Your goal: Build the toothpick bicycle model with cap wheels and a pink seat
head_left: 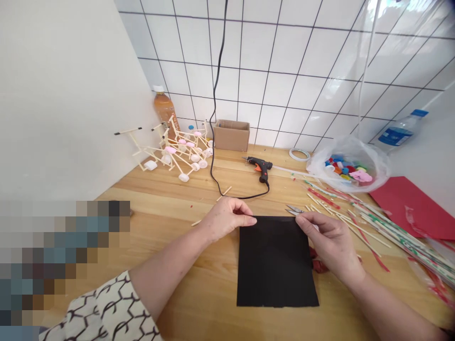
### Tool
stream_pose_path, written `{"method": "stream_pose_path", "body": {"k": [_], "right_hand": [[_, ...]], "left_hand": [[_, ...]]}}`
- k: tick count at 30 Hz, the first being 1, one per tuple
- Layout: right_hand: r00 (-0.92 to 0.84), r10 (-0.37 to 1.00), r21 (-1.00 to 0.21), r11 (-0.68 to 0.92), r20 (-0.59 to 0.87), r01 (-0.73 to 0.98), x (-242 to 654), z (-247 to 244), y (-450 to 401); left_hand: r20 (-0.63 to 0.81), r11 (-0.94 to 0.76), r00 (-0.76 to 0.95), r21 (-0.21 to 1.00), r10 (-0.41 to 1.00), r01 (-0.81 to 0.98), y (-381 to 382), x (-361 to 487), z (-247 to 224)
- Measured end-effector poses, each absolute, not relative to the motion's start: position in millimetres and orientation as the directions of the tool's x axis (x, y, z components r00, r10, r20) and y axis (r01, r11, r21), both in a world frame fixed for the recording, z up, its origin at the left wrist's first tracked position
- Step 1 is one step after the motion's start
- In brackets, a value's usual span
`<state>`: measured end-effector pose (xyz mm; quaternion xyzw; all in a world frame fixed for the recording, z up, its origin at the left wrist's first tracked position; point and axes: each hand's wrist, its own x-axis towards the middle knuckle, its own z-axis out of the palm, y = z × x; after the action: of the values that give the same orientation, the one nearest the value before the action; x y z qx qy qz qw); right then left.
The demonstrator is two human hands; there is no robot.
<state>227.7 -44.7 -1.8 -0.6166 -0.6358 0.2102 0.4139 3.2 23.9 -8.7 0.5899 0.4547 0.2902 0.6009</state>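
Observation:
A black square sheet (277,263) is held by its far edge, its near part reaching toward me over the wooden table. My left hand (229,218) pinches the far left corner between thumb and fingers. At the far right corner, my right hand (327,239) pinches the sheet in the same way. Just beyond that corner lie the tips of a pair of scissors (294,210), partly hidden. A dark red object (319,264) shows between the sheet and my right hand; what it is I cannot make out.
A black glue gun (261,166) with its cord lies behind the sheet. Stick models (170,150), a bottle (164,111) and a cardboard box (232,136) stand at the back. Rightward are a bag of caps (350,166), thin sticks (359,227) and red sheets (408,203).

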Motion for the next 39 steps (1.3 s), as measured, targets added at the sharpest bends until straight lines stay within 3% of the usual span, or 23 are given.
{"method": "stream_pose_path", "body": {"k": [10,17,21,25,33,39], "right_hand": [[0.078,0.98,-0.8,0.102,0.183,0.591,235.0,-0.6,-40.0],[-0.154,0.947,-0.526,0.287,0.282,0.801,221.8,8.9,-35.9],[-0.287,0.927,-0.467,0.37,0.24,0.803,201.1,16.5,-35.1],[-0.316,0.929,-0.493,0.371,0.194,0.787,189.4,18.3,-33.5],[-0.205,0.972,-0.607,0.234,0.118,0.759,189.8,20.8,-29.9],[-0.188,0.982,-0.712,0.141,0.012,0.688,187.1,22.2,-28.3]], "left_hand": [[-0.214,0.228,0.348,0.974,0.913,0.0,26.7,2.2,-5.7],[-0.221,0.21,0.442,0.975,0.869,0.075,19.3,8.0,-4.2],[-0.194,0.148,0.487,0.98,0.852,0.131,14.4,11.0,-5.4],[-0.159,0.122,0.497,0.987,0.853,0.105,13.1,11.5,-5.5],[-0.2,0.27,0.486,0.96,0.851,-0.079,16.7,10.4,-3.8],[-0.188,0.232,0.454,0.972,0.871,-0.044,16.0,11.5,-4.2]]}}
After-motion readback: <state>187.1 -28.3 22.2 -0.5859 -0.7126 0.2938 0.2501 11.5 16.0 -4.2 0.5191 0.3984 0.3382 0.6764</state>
